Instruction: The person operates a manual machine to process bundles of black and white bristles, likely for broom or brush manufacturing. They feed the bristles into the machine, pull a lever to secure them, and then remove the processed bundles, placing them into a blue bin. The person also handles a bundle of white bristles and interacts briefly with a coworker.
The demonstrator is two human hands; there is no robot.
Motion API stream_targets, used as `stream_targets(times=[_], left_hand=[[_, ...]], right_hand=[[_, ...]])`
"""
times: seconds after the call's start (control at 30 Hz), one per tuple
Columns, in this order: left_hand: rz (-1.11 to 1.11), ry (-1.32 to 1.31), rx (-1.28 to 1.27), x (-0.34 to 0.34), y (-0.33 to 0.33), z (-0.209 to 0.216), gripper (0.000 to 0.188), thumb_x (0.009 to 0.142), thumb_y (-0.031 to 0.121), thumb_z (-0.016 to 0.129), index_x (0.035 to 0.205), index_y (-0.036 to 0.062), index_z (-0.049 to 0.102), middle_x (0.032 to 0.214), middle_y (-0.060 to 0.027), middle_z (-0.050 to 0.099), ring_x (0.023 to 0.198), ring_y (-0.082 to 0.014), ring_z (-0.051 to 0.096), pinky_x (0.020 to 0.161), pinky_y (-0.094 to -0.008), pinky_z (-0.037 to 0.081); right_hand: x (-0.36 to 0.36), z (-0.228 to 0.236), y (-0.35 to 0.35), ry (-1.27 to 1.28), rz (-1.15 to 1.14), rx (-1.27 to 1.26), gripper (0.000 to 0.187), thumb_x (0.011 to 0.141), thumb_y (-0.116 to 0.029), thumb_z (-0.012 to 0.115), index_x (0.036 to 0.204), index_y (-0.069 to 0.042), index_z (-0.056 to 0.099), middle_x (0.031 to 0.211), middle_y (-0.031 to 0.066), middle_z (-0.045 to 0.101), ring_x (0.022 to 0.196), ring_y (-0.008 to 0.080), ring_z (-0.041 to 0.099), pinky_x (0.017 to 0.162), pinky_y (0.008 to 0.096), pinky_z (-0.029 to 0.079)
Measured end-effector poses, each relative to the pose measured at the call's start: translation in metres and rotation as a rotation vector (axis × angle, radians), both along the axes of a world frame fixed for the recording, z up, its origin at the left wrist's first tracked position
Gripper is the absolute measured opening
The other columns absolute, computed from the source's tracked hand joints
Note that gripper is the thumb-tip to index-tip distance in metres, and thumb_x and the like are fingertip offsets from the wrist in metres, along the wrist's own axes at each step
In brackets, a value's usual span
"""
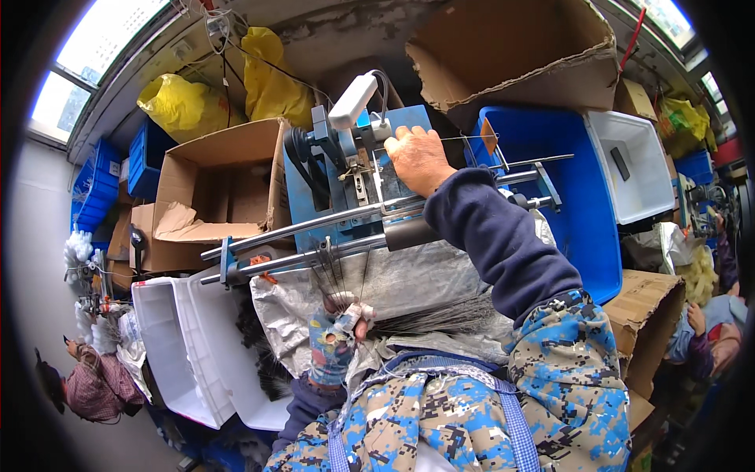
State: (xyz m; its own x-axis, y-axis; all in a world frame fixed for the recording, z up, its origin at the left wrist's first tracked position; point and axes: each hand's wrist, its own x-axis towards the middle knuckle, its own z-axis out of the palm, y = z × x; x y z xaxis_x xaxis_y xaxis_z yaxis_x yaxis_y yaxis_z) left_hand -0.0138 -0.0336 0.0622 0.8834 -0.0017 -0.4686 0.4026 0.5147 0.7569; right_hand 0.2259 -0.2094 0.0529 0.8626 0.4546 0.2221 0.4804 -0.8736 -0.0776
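Note:
My left hand point(346, 308), in a worn whitish glove below the machine, is closed round several thin dark wires point(338, 267) that fan upward toward the steel rods. My right hand point(420, 160) reaches onto the blue bench machine point(303, 211), its fingers curled down beside a small white block; what they grip is hidden. A bundle of long thin dark wires point(432, 318) lies across a pale plastic sheet point(299, 303) in front of me. Two steel rods point(314, 226) run across the machine's near side.
An open cardboard box point(177, 181) stands left of the machine, a blue bin point(582, 220) on the right. White bins point(169, 346) with dark bristles sit at lower left. A large carton point(503, 94) is behind. Other people point(102, 385) work at both sides.

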Motion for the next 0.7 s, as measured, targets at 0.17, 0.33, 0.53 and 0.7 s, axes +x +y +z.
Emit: stream_targets(times=[0.17,0.33,0.53,0.7], left_hand=[[-0.005,-0.081,-0.014,0.0,-0.005,0.0,0.022,0.083,-0.003,0.049,0.104,0.004,0.051,0.087,-0.0183,0.061,0.056,-0.0111,0.051,0.047,-0.0197,0.037],[0.004,-0.14,-0.152,-0.002,-0.002,-0.01,0.025,0.082,-0.003,0.051,0.105,0.0047,0.052,0.09,-0.0199,0.06,0.058,-0.0121,0.052,0.046,-0.0199,0.038],[-0.024,-0.098,-0.136,-0.002,-0.003,-0.009,0.027,0.081,-0.003,0.052,0.107,0.0044,0.051,0.092,-0.0215,0.059,0.058,-0.0142,0.053,0.046,-0.0201,0.038],[-0.053,-0.101,-0.136,-0.003,-0.002,-0.012,0.027,0.082,-0.001,0.052,0.108,0.0047,0.051,0.095,-0.0227,0.058,0.059,-0.0144,0.053,0.047,-0.0198,0.038]], right_hand=[[-0.003,0.003,0.002,0.003,0.014,-0.026,0.011,0.074,-0.011,0.051,0.082,-0.01,0.058,0.086,0.0067,0.058,0.083,0.0243,0.056,0.068,0.0389,0.041],[-0.004,0.004,0.002,0.018,-0.006,-0.016,0.011,0.074,-0.012,0.052,0.082,-0.011,0.06,0.088,0.0058,0.058,0.083,0.0245,0.055,0.068,0.0402,0.04],[-0.002,0.002,0.0,0.052,0.036,0.05,0.012,0.075,-0.011,0.051,0.084,-0.012,0.059,0.087,0.0061,0.059,0.085,0.025,0.055,0.069,0.0407,0.04],[-0.001,0.002,0.0,0.035,0.013,0.064,0.015,0.075,-0.008,0.049,0.085,-0.009,0.059,0.084,0.0077,0.059,0.082,0.0266,0.055,0.069,0.04,0.041]])
